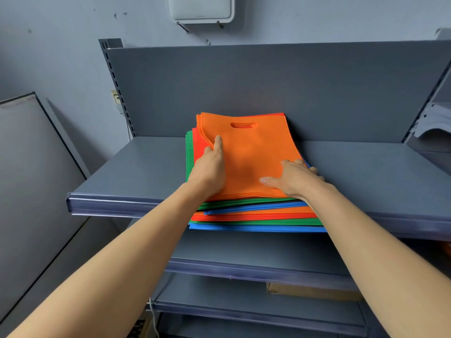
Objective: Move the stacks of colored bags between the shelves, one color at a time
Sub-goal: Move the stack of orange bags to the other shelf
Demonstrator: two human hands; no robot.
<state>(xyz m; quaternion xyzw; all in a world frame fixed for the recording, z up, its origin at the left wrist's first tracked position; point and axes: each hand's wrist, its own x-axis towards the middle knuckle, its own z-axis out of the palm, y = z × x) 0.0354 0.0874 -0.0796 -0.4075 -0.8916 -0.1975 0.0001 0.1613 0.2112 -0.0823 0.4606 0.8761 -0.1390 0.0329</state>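
A pile of flat coloured bags lies on the top grey shelf (127, 172) and overhangs its front edge. Orange bags (253, 152) with a cut-out handle are on top. Below them show green (189, 154), blue (256, 207), red (244, 217) and more orange layers. My left hand (211, 167) grips the left edge of the orange bags, thumb on top and fingers tucked under the edge. My right hand (290, 178) holds the right front corner of the orange bags, thumb spread on top and fingers curled round the side.
A lower grey shelf (244, 254) sits right beneath, with further shelves under it and a cardboard box (312, 291) on one. A grey back panel (268, 89) closes the rear. A board (31, 167) leans at the left. A white device (201, 8) hangs on the wall.
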